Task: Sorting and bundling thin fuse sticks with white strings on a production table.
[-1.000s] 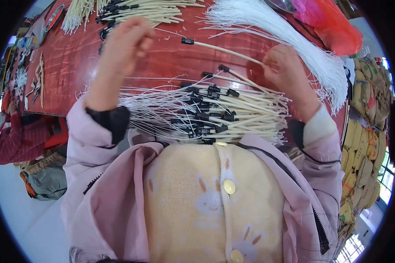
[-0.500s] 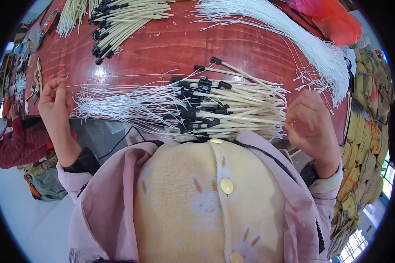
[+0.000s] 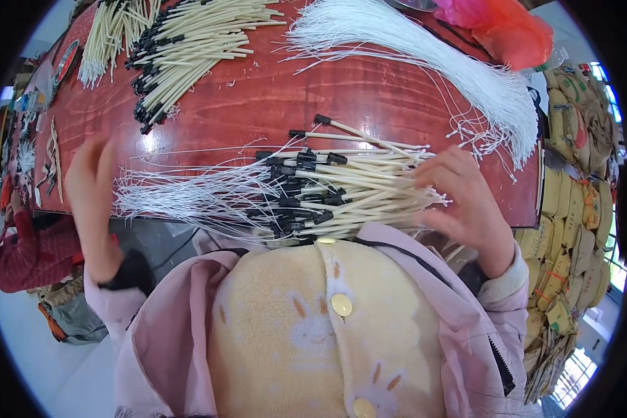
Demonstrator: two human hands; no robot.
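Along the near table edge lies a bundle of cream-coloured rods (image 3: 380,184) with black end pieces (image 3: 303,177). White strings (image 3: 188,189) trail leftward from these pieces. My right hand (image 3: 470,198) is at the rods' right ends, fingers and thumb parted around them; I cannot tell whether it touches any. My left hand (image 3: 93,191) is raised just beyond the strings' left ends, its fingers stretched upward and smeared by motion. No string shows between its fingers. Two rods stick out above the rest of the bundle, their black ends pointing up and left.
The red table (image 3: 258,104) bears a fanned pile of cream rods with black ends (image 3: 195,52) at the far left. A long hank of white string (image 3: 425,52) lies far right, beside a red plastic bag (image 3: 505,35). Stacked sacks (image 3: 568,237) stand right; another person's sleeve (image 3: 38,254) shows left.
My left hand has loosened from a pinch on a string, which now lies on the bundle. My right hand has opened and moved left toward the rod ends. The whole view has shifted slightly.
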